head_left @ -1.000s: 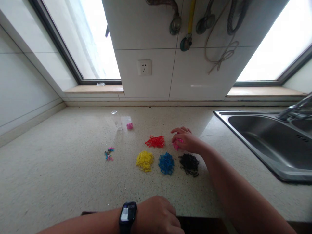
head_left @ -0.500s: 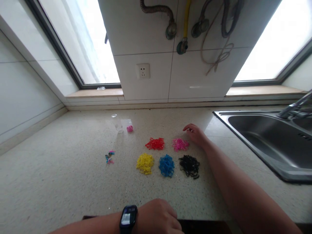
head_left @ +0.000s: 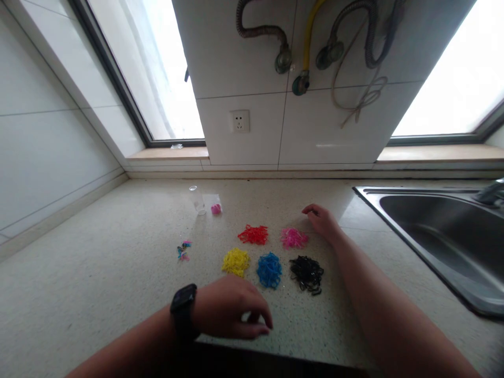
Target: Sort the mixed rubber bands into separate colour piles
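Left hand: the left hand (head_left: 232,310) is over the bench's (head_left: 134,236) near edge, just in front of the yellow elastic-band pile (head_left: 235,261); smartwatch (head_left: 184,298) on its wrist.
Left grip: fingers bent around a small gap; whether the tips meet cannot be told.
Right hand: the right hand (head_left: 321,218) is just beyond the pink elastic-band pile (head_left: 294,238), apart from it.
Right grip: fingers curled; cannot tell whether they pinch anything.
Band piles: red (head_left: 253,234) beside pink in the far row; yellow, blue (head_left: 269,270) and black (head_left: 307,274) in the near row.
Mixed bands: small multicoloured cluster (head_left: 184,251), left of yellow.
Behind: clear plastic cup (head_left: 198,201) beside a pink bundle (head_left: 216,209).
Right side: steel sink (head_left: 429,231).
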A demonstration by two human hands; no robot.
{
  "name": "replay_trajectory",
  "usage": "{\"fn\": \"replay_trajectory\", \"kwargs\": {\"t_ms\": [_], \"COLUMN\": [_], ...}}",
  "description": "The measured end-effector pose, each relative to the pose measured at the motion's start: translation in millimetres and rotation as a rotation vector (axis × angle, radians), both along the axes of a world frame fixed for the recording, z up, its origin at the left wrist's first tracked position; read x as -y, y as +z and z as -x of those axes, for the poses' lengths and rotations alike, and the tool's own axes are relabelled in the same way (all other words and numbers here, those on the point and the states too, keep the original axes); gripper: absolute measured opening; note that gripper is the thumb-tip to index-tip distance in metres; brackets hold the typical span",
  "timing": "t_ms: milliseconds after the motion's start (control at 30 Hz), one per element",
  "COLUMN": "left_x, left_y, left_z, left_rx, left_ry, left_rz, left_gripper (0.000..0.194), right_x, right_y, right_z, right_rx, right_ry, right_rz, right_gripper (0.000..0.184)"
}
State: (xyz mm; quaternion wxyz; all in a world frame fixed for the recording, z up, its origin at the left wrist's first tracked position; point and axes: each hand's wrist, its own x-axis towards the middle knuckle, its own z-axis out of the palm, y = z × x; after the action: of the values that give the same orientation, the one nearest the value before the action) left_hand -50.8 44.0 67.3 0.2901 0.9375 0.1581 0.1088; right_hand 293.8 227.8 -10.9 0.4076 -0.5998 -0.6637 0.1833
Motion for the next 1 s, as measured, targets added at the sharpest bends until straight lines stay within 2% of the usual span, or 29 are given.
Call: {"fn": "replay_trajectory", "kwargs": {"t_ms": [67, 133, 200, 300, 400, 500, 733, 1000], "left_x": [-20.4, -42.5, -62.9, -84.2, -94.0, -98.1, -106.1, -107.5], "left_y": [22.6, 36.9, 42.0, 36.6, 24.5, 12.4, -5.3, -8.3], "left_z": [27.4, 62.7, 102.1, 155.8, 190.3, 205.4, 216.6, 215.0], "left_rx": [-0.071, -0.171, -0.285, -0.343, -0.391, -0.412, -0.407, -0.427], "left_ry": [0.167, 0.417, 0.660, 0.801, 0.821, 0.815, 0.838, 0.876], "left_rz": [-0.001, -0.007, 0.020, 0.041, 0.108, 0.172, 0.234, 0.227], "left_gripper": [0.021, 0.027, 0.032, 0.039, 0.039, 0.040, 0.034, 0.032], "right_x": [-1.5, -3.0, -4.4, -5.7, -5.3, -4.6, -8.2, -8.5], "right_y": [-1.2, -2.5, -4.0, -5.3, -3.9, -1.9, -6.0, -4.6], "right_z": [-0.8, -1.3, -2.0, -2.6, -2.1, -1.7, -4.5, -1.2], "right_rx": [-0.006, -0.004, 0.003, 0.030, 0.050, 0.061, 0.071, 0.076], "right_ry": [-0.007, -0.006, -0.001, 0.007, 0.001, -0.002, 0.002, 0.000], "right_rz": [0.007, 0.015, 0.031, 0.040, 0.048, 0.064, 0.058, 0.071], "right_gripper": [0.027, 0.027, 0.028, 0.027, 0.027, 0.027, 0.026, 0.026]}}
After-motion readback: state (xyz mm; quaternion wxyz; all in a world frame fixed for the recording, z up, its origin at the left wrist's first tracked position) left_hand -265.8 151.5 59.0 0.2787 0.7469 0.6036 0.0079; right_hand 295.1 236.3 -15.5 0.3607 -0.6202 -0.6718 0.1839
